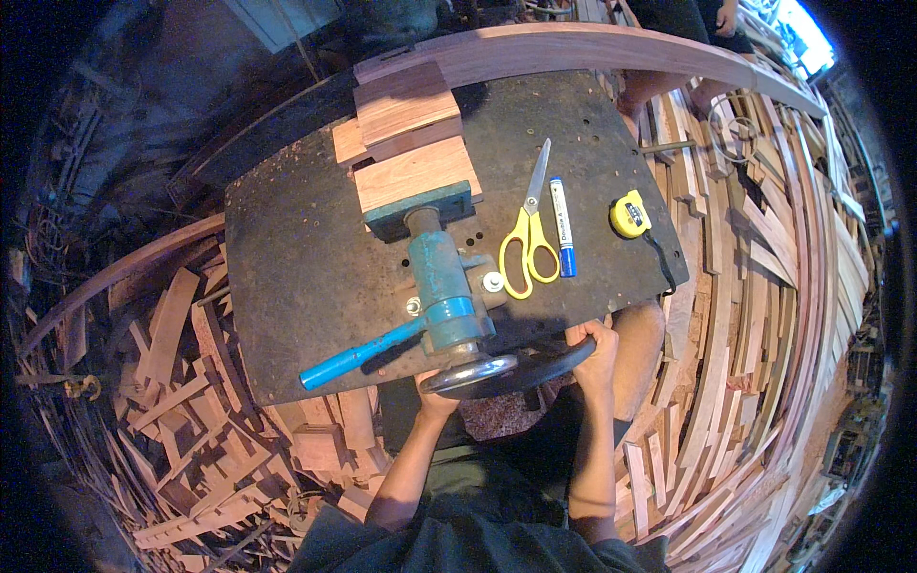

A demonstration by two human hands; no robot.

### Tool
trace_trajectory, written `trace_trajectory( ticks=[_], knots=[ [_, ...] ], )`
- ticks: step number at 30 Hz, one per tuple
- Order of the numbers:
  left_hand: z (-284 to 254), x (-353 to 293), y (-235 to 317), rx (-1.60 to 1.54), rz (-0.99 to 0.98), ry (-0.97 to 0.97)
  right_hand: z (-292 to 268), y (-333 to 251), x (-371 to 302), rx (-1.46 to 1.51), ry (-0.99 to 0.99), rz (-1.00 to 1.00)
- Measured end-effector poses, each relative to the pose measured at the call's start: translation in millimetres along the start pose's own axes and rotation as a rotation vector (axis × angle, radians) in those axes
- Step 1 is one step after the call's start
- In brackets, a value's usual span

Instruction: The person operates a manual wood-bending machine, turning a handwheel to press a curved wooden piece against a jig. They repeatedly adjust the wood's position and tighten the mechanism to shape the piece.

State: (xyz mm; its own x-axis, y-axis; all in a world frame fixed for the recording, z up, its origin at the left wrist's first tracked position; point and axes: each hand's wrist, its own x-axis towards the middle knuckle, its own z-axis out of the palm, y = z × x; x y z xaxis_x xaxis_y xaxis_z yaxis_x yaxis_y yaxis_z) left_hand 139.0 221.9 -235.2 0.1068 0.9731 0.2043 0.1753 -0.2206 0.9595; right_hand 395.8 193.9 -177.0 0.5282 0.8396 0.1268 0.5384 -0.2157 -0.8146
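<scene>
My right hand is closed around the right side of a handwheel with a shiny metal rim. The left side of that wheel is in my left hand, whose fingers are partly hidden beneath the rim. The wheel belongs to a blue screw clamp fixed on a dark metal table. Its blue jaw presses against a wooden block. Behind lies another wooden block, up against a long curved wooden piece.
A blue lever sticks out left of the clamp. Yellow-handled scissors, a blue-and-white marker and a yellow tape measure lie on the table's right. Wood offcuts and long strips cover the floor. Another person's hand shows at top right.
</scene>
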Motion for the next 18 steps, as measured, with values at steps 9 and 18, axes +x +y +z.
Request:
trace_trajectory(
  ticks=[9,18],
  knots=[
    [4.1,7.1,4.3,-0.016,0.006,0.033,12.0,-10.8,4.0,0.046,0.282,-0.082],
    [4.4,2.2,-17.9,-0.007,0.040,0.063,30.1,16.7,-3.3,0.042,0.244,0.192]
  ],
)
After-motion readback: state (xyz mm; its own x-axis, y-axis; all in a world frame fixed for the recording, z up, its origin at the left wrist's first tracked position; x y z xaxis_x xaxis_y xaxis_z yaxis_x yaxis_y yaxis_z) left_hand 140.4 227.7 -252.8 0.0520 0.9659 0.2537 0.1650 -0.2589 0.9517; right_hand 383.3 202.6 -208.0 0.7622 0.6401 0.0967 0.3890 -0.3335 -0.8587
